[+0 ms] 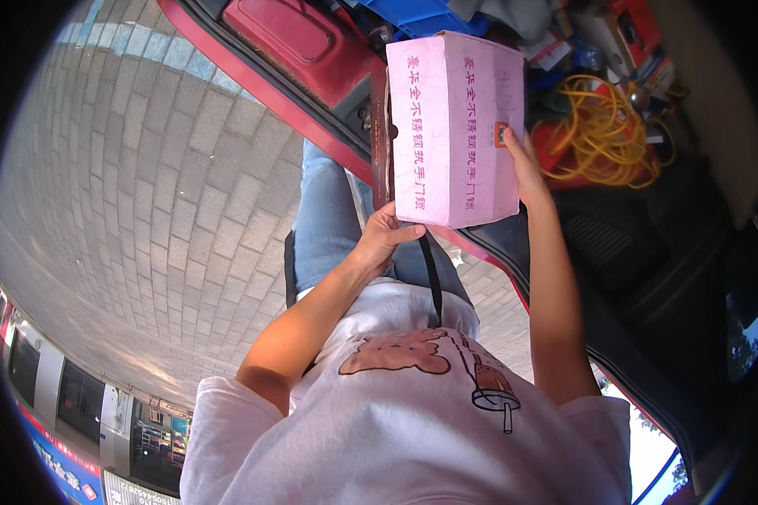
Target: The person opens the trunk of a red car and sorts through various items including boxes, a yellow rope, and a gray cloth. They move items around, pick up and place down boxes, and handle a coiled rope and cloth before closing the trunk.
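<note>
A pink cardboard box (pixel 455 130) with purple lettering and a small orange sticker is held up in front of me. My right hand (pixel 524 168) grips its right side, with the thumb lying on the face near the sticker and the other fingers hidden. At the lower left corner, my left hand (pixel 389 236) is closed, its thumb along the bottom edge and its fingers partly behind the box. Against the pink box's left side shows the narrow edge of a dark brown box (pixel 381 139). Whether my left hand also holds that one, I cannot tell.
Beyond the boxes is the open back of a red vehicle (pixel 307 50). Inside lie a coil of yellow cord (pixel 602 126), a blue crate (pixel 413 15) and jumbled small items. A dark trim panel (pixel 640 244) runs along the right. Paving (pixel 177 177) stretches to the left.
</note>
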A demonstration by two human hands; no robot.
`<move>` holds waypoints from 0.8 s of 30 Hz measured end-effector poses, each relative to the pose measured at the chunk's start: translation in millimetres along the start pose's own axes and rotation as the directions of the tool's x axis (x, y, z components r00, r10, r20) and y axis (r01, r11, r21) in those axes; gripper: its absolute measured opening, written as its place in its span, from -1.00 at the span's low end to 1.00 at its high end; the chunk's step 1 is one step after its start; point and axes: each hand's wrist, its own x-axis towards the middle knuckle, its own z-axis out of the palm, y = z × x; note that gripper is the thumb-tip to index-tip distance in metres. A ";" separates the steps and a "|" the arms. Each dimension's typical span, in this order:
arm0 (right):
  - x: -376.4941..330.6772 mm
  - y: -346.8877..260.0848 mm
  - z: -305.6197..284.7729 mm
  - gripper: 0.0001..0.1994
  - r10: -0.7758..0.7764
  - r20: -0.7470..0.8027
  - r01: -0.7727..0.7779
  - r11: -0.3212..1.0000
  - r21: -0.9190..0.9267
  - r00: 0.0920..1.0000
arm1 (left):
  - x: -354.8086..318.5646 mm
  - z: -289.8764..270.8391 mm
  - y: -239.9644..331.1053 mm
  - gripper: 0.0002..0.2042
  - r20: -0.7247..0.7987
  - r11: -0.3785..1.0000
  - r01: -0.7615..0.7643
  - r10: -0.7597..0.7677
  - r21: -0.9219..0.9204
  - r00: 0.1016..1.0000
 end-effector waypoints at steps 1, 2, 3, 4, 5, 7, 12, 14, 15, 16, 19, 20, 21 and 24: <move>-1.0 5.0 -1.0 -0.30 0.005 -0.005 -0.005 1.000 -0.009 1.000 | -2.3 -3.0 -8.3 -0.64 0.012 0.998 -0.058 0.057 0.011 0.998; -1.0 9.0 -0.6 -0.29 0.010 -0.006 -0.010 1.000 -0.019 1.000 | -4.3 -4.6 -14.0 -0.67 0.022 0.993 -0.118 0.117 0.022 0.993; -2.1 12.8 0.6 -0.29 0.014 -0.008 -0.014 1.000 -0.028 1.000 | -6.0 -6.0 -20.7 -0.68 -0.015 0.988 -0.146 0.147 0.045 0.989; -4.3 16.3 2.0 -0.28 0.024 -0.003 -0.024 1.000 -0.018 1.000 | -7.3 -7.2 -27.5 -0.68 -0.050 0.983 -0.173 0.176 0.068 0.983; -7.8 16.4 5.9 -0.28 0.031 0.002 -0.031 0.999 -0.008 1.000 | -8.4 -8.4 -32.8 -0.69 -0.084 0.976 -0.199 0.207 0.093 0.975; -14.5 18.5 12.5 -0.27 0.040 0.018 -0.040 0.999 0.015 0.999 | -12.4 -11.4 -40.8 -0.68 -0.102 0.967 -0.247 0.253 0.069 0.962; -24.2 26.7 11.6 -0.25 0.034 0.057 -0.036 0.999 0.029 0.998 | -23.3 3.0 -47.0 -0.72 -0.169 0.936 -0.348 0.353 0.057 0.920; -24.8 27.3 10.0 -0.25 0.027 0.072 -0.029 0.999 0.032 0.997 | -25.3 1.6 -49.4 -0.75 -0.175 0.910 -0.393 0.411 0.130 0.894; -26.0 29.2 10.4 -0.24 0.025 0.074 -0.029 0.999 0.041 0.997 | -28.9 -0.7 -48.3 -0.76 -0.174 0.897 -0.408 0.435 0.171 0.884; -27.0 30.1 11.0 -0.24 0.013 0.075 -0.016 0.999 0.040 0.997 | -35.0 -4.2 -45.3 -0.78 -0.186 0.842 -0.404 0.488 0.358 0.853; -26.1 25.7 10.4 -0.24 -0.005 0.066 0.003 0.999 0.033 0.998 | -32.9 -3.8 -30.2 -0.74 0.028 0.318 -0.448 0.790 0.835 0.613; -23.9 24.1 8.1 -0.24 0.006 0.051 -0.007 1.000 0.030 0.999 | -30.7 -4.1 -29.9 -0.75 0.025 0.330 -0.437 0.774 0.837 0.632; -22.0 23.2 5.4 -0.24 0.016 0.035 -0.017 0.999 0.028 0.999 | -28.5 -5.9 -30.7 -0.76 0.022 0.341 -0.425 0.758 0.838 0.652; -17.3 26.4 -2.0 -0.24 -0.037 0.057 0.034 0.999 0.041 0.998 | -20.8 -5.8 -37.6 -0.78 -0.090 0.723 -0.446 0.569 0.527 0.817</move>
